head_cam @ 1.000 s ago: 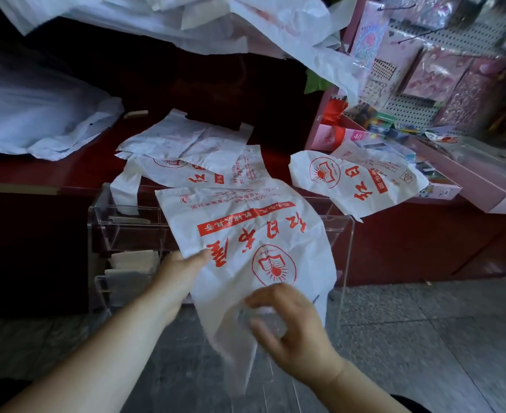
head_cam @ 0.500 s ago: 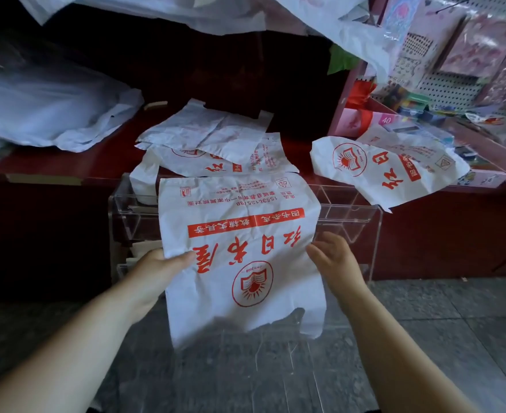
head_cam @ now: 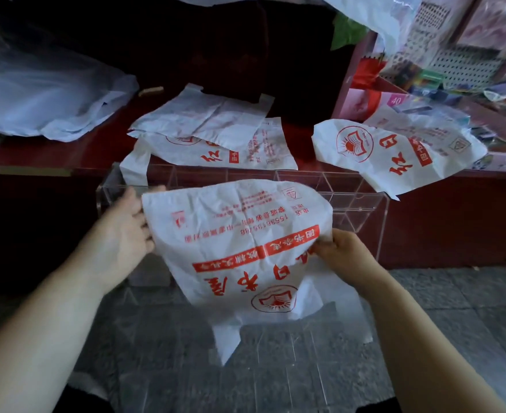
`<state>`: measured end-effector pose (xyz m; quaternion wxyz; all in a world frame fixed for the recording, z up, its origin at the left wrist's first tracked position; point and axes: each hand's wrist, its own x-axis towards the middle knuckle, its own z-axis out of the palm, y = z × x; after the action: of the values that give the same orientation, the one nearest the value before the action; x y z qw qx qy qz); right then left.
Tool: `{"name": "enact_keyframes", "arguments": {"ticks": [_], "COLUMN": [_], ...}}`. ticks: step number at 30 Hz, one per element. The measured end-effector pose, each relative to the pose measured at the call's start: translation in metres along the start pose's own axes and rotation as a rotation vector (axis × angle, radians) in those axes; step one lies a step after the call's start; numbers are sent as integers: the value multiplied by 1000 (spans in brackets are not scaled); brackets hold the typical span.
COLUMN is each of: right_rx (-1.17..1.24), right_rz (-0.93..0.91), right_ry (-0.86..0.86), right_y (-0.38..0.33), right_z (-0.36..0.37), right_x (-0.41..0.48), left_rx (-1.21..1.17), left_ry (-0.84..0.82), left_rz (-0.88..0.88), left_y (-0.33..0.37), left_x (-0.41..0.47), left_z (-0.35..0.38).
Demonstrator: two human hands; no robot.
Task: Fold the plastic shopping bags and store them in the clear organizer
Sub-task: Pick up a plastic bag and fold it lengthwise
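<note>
While the dark red counter [head_cam: 52, 156] runs across the whole width, its front edge meets the clear organizer [head_cam: 350, 201], whose open compartments on the right sit uncovered, and grey floor shows around both forearms. Over the organizer's top the white shopping bag [head_cam: 245, 234] is held in the air, handles hanging loose below. It reads upside down: red characters, a red banner, a number beginning 155 and a round open-book emblem. Two more printed bags [head_cam: 216, 135] overlap on the counter behind, one handle drooping over the edge; another bag [head_cam: 394, 156] overhangs at right, near a pink tag [head_cam: 396, 100] marked 40. The left hand [head_cam: 123, 234] reaches behind the bag's left edge, fingertips hidden, grip unclear; the right hand [head_cam: 347, 257] pinches the right edge
</note>
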<state>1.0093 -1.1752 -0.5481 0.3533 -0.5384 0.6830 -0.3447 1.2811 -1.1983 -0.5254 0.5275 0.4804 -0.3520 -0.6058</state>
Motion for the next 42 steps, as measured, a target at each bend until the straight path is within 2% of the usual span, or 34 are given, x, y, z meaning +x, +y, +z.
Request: {"name": "enact_keyframes", "arguments": {"ticks": [2,4,7,12,16,18,21,24,26,29,31,34,36,39,40,42], "right_rx": [-49,-95,-197,-277,-254,-260,-232,-205,-210,-183,-79,-55,-61,-102,-56,150], "right_rz": [-31,-38,-33,-87,-163,-152,-98,-150,-286,-461,-531,-614,-398,116,194,270], "right_ry": [-81,-156,-236,-320,-258,-253,-233,-116,87,476,552,500,293,-204,-252,-206], "right_y": [1,1,1,-9,-17,-15,-12,-4,-3,0,-4,-11,-12,5,10,14], "right_z": [-5,-4,3,8,18,23,22,19,19,21,25,32,36,54,61,73], "right_x": [-4,-6,-9,-18,-24,-24,-22,-17,-13,-9,-16,-28,-27,-22,-21,-21], "left_rx": [110,385,733,790,1009,950,915,756,599,349,244,203,217,190,183,161], "left_ry": [-73,-214,-361,-301,-403,-422,-333,-283,-170,95,234,355,371,363,355,339], "left_rz": [70,119,89,127,8,-5,80,99,182,313,328,292,284,299,299,289], "left_y": [9,9,5,4,-21,-30,-31,-31,-26,-16,-11,-10,-10,-11,-11,-10], "left_x": [-3,-10,-17,-17,-17,-14,-8,-7,-6,6,17,30,31,29,27,25], "left_z": [-7,-16,-25,-21,-3,2,2,2,1,-11,-26,-46,-48,-42,-40,-37]}}
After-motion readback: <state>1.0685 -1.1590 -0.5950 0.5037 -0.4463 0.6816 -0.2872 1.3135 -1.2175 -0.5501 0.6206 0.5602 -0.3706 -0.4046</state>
